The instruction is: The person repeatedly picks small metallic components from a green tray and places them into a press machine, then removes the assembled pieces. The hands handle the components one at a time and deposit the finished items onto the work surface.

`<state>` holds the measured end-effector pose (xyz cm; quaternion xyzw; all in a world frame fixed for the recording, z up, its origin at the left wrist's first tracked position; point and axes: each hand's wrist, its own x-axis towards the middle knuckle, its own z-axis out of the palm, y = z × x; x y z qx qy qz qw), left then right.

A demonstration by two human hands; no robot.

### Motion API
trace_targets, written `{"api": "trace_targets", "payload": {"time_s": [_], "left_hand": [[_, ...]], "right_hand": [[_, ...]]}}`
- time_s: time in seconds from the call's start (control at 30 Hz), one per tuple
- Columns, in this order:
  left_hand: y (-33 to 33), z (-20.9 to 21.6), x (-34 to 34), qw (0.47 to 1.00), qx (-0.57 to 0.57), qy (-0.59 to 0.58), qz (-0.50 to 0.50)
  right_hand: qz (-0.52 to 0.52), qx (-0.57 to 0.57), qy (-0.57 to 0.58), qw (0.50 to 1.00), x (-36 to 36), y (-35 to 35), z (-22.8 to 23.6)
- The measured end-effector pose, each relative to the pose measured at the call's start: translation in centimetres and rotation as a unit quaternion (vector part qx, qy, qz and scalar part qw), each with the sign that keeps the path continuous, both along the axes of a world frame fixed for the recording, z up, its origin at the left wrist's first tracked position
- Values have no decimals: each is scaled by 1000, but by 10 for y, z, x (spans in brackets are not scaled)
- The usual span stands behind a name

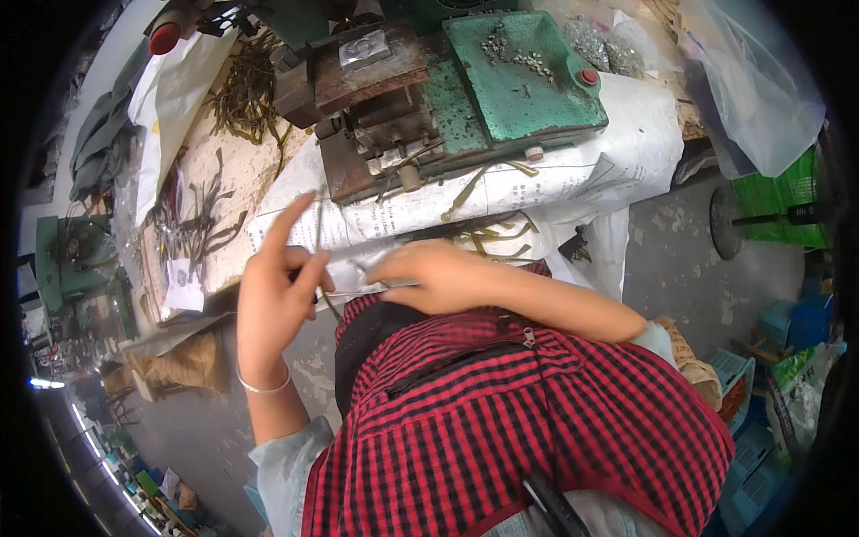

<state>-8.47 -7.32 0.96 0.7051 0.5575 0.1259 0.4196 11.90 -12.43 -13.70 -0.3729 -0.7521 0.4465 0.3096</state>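
Observation:
My left hand (276, 300) is raised at the front edge of the bench, index finger stretched out, thumb and other fingers bent together around a thin dark strip (318, 231). The strip runs up past the fingers and down toward my apron. Close on its right, my right hand (434, 276) has curled fingers and is slightly blurred; I cannot make out what lies in its fingertips. Beyond the hands stands a rusty press (380, 116) on a green base. Several olive-coloured straps (492, 240) lie on white paper just past my right hand.
A green metal tray (501, 112) on the machine carries small metal pieces (528, 61) and has a red button (589, 77) at its side. Bundled straps (246, 94) and loose ones (210, 210) lie left. At right are a plastic bag (756, 85) and a green crate (778, 206).

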Motion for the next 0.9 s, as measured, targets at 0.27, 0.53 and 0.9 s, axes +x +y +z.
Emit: {"api": "trace_targets", "payload": {"time_s": [0.27, 0.53, 0.9], "left_hand": [[-42, -50, -31, 949, 56, -256, 177], [-29, -50, -26, 910, 223, -239, 255], [22, -13, 36, 837, 454, -305, -8]], "right_hand": [[80, -119, -249, 958, -6, 35, -69], [-202, -7, -385, 901, 180, -46, -87], [-384, 104, -45, 916, 98, -22, 96]]}}
